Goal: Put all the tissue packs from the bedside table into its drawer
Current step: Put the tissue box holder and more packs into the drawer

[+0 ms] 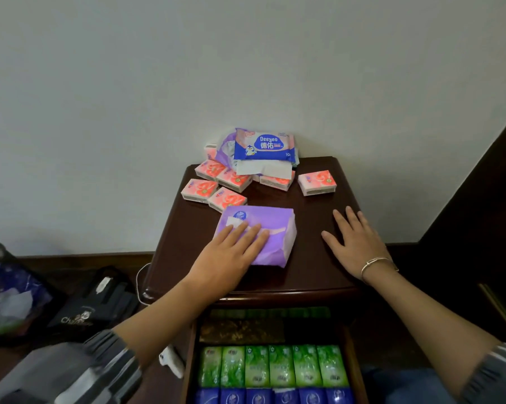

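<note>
The left hand (231,252) lies flat on a purple tissue pack (263,231) near the front of the dark wooden surface (310,266), its fingers (253,231) spread and pressed on the pack's top rather than curled around it. The right hand (353,240) rests palm-down on bare wood just to the right of that pack, fingers wide, holding nothing — a thin bracelet (375,262) circles the wrist.

Behind the purple pack sit 7 or so small pink packs (317,182), most bunched at the back left, 1 alone toward the right. Against the wall a blue-and-white Deeyeo wipes pack (265,145) lies on top of another purple pack (225,150) and some loose white sheets.

Below the front edge the drawer (187,360) stands open — inside, a row of 6 green packs (275,365) stands side by side, with a row of blue packs (275,396) nearer the viewer. On the floor to the left lie a dark bag (94,304) and a white cable.
</note>
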Available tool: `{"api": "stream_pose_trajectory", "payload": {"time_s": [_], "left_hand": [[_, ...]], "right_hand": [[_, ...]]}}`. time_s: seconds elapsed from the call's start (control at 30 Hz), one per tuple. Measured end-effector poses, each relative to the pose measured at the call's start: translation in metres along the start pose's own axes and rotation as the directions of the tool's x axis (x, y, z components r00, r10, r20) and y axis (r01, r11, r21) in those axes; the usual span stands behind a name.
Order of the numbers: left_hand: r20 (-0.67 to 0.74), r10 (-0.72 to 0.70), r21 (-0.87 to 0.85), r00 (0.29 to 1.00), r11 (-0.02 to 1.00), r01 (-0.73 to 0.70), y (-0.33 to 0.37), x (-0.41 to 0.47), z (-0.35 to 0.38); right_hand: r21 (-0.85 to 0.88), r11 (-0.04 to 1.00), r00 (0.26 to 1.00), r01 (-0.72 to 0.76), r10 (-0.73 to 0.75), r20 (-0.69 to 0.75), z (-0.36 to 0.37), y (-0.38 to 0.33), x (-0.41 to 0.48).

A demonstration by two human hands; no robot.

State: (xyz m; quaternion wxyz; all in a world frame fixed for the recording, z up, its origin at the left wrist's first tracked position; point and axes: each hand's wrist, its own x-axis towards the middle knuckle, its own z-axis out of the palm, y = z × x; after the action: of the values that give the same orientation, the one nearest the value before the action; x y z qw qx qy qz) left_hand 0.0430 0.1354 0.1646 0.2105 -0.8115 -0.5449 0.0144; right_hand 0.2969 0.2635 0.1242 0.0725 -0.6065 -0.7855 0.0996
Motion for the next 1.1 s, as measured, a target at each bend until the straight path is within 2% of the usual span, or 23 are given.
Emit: {"api": "stream_pose_trajectory", "payload": {"time_s": [0.17,0.23,0.27,0.33,0.4,0.43,0.47,0.5,0.53,0.57,0.6,0.67,0.73,0.8,0.87,0.9,0.93,0.97,1.0,1.03,1.07,1.1], "left_hand": [[-0.029,0.0,0.017,1.0,1.0,0.0,0.001,-0.046,-0.009],[-0.044,-0.025,-0.004,0.999,1.0,0.025,0.005,-0.058,-0.013],[-0.046,-0.03,-0.018,0.998,0.999,0.03,0.008,-0.062,-0.015],[-0.061,-0.023,-0.038,0.998,0.999,0.02,0.017,-0.071,-0.021],[-0.089,0.025,-0.052,0.996,0.998,-0.03,0.029,-0.08,-0.024],[-0.101,0.066,-0.054,0.993,0.996,-0.071,0.035,-0.084,-0.025],[-0.113,0.113,-0.047,0.987,0.992,-0.119,0.04,-0.088,-0.026],[-0.13,0.16,-0.033,0.978,0.986,-0.166,0.045,-0.092,-0.027],[-0.15,0.203,-0.022,0.967,0.978,-0.209,0.05,-0.095,-0.027],[-0.171,0.241,-0.017,0.955,0.969,-0.248,0.055,-0.1,-0.027],[-0.188,0.278,-0.013,0.942,0.958,-0.285,0.06,-0.105,-0.026],[-0.2,0.328,0.008,0.923,0.943,-0.334,0.069,-0.115,-0.024],[-0.172,0.276,0.006,0.946,0.96,-0.279,0.077,-0.126,-0.018],[-0.141,0.1,-0.076,0.985,0.991,-0.112,0.087,-0.142,-0.01],[-0.107,-0.176,-0.247,0.979,0.958,0.145,0.097,-0.161,0.004],[-0.054,-0.347,-0.349,0.936,0.885,0.308,0.102,-0.173,0.013],[0.036,-0.515,-0.425,0.856,0.768,0.48,0.106,-0.185,0.023],[0.169,-0.643,-0.458,0.747,0.619,0.637,0.11,-0.197,0.034],[0.327,-0.709,-0.454,0.625,0.462,0.762,0.113,-0.207,0.045],[0.473,-0.715,-0.433,0.516,0.321,0.842,0.115,-0.214,0.054],[0.582,-0.686,-0.417,0.437,0.21,0.884,0.116,-0.219,0.063],[0.653,-0.646,-0.402,0.394,0.145,0.904,0.118,-0.222,0.07]], "right_hand": [[0.0,1.0,1.0,0.0,0.0,0.024,0.001,0.002,0.001],[0.017,1.0,1.0,0.004,-0.003,-0.015,-0.002,0.0,-0.001],[0.043,0.999,0.997,0.023,-0.02,-0.077,-0.006,-0.003,-0.006],[0.159,0.977,0.953,0.14,-0.089,-0.291,-0.016,-0.011,-0.024],[0.323,0.891,0.875,0.318,-0.144,-0.463,-0.026,-0.024,-0.055],[0.428,0.826,0.874,0.366,-0.147,-0.464,-0.029,-0.032,-0.073],[0.564,0.75,0.914,0.344,-0.132,-0.383,-0.032,-0.041,-0.093],[0.71,0.666,0.971,0.231,-0.105,-0.217,-0.034,-0.05,-0.112],[0.831,0.555,0.996,0.046,-0.092,0.006,-0.036,-0.057,-0.128],[0.883,0.44,0.97,-0.16,-0.098,0.224,-0.036,-0.061,-0.14],[0.88,0.359,0.919,-0.311,-0.121,0.374,-0.034,-0.061,-0.151],[0.847,0.323,0.851,-0.423,-0.181,0.494,-0.031,-0.053,-0.165],[0.823,0.315,0.819,-0.473,-0.187,0.542,-0.025,-0.042,-0.177],[0.794,0.274,0.799,-0.543,-0.124,0.589,-0.016,-0.029,-0.189],[0.76,0.193,0.769,-0.621,-0.035,0.638,-0.003,-0.011,-0.199],[0.738,0.158,0.748,-0.657,0.01,0.664,0.005,-0.003,-0.205],[0.711,0.146,0.723,-0.688,0.051,0.689,0.013,0.004,-0.211],[0.682,0.154,0.698,-0.715,0.087,0.711,0.022,0.009,-0.217],[0.655,0.164,0.674,-0.738,0.118,0.73,0.032,0.012,-0.222],[0.634,0.162,0.654,-0.756,0.149,0.742,0.041,0.013,-0.226],[0.624,0.153,0.642,-0.767,0.187,0.743,0.049,0.012,-0.228],[0.625,0.147,0.641,-0.767,0.229,0.733,0.057,0.01,-0.227]]}}
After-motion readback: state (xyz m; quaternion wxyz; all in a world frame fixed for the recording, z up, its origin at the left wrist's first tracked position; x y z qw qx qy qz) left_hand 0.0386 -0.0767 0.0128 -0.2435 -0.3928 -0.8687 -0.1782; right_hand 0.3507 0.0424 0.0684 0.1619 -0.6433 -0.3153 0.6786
